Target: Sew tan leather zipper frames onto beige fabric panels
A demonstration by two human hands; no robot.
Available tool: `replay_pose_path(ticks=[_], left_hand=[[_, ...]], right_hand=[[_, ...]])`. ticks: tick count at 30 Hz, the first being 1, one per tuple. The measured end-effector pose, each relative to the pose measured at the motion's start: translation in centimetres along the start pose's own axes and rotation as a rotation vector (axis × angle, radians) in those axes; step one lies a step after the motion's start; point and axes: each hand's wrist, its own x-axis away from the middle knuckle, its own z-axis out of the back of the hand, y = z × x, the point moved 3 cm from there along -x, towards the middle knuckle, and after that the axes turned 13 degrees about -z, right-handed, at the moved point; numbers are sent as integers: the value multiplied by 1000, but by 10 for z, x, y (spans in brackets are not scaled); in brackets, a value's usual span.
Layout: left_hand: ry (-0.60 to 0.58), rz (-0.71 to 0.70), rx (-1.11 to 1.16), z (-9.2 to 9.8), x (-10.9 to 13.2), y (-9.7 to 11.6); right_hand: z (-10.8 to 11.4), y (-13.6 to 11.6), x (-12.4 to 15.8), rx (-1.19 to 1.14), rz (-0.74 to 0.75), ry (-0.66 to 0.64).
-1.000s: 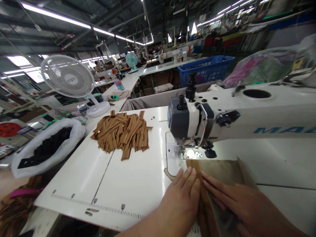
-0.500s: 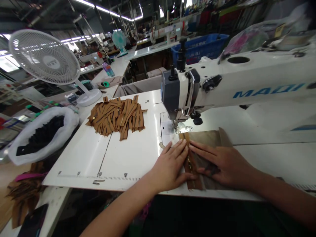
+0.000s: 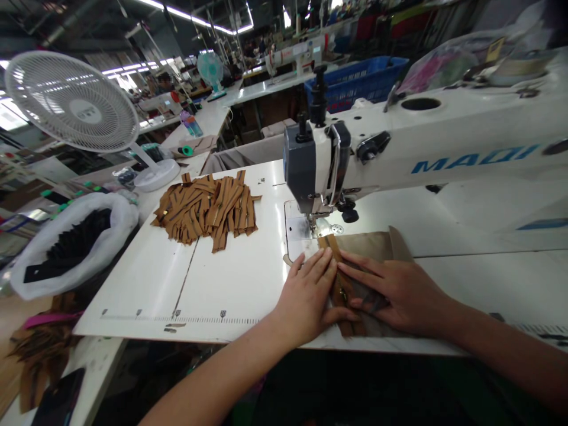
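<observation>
A brown zipper (image 3: pixel 342 290) with metal teeth lies lengthwise over the left edge of a khaki fabric piece (image 3: pixel 370 245). Its far end sits just in front of the presser foot (image 3: pixel 312 223) of a white sewing machine (image 3: pixel 399 142). My left hand (image 3: pixel 308 296) rests flat on the zipper's left side, fingers stretched out and thumb across its near part. From the right, my right hand (image 3: pixel 394 293) lies on the fabric with its fingers extended, their tips at the zipper's right edge. Part of the fabric is hidden under that hand.
A pile of brown zippers (image 3: pixel 208 207) lies left on the white table (image 3: pixel 239 272). Further left are a white fan (image 3: pixel 80 106), a white bag (image 3: pixel 124 236) of black strips and a dark phone (image 3: pixel 60 396). A blue crate (image 3: pixel 359 83) stands behind the machine.
The whole view has shifted slightly. Both hands stay on the zipper and fabric in nearly the same pose, with the zipper's far end still in front of the presser foot.
</observation>
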Motion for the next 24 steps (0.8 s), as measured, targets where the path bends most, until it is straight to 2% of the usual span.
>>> replay_pose_path(ticks=[3, 7, 10, 17, 24], left_hand=[[6, -9, 7, 2, 0, -1], [80, -39, 26, 3, 2, -4], [131, -70, 2, 1, 3, -4], [351, -145, -205, -5, 9, -5], [233, -128, -399, -13, 11, -14]], right_hand=[[5, -4, -4, -10, 44, 7], [4, -8, -8, -66, 86, -33], [1, -10, -7, -103, 109, 12], [0, -12, -9, -82, 148, 114], [-1, -13, -17, 22, 153, 139]])
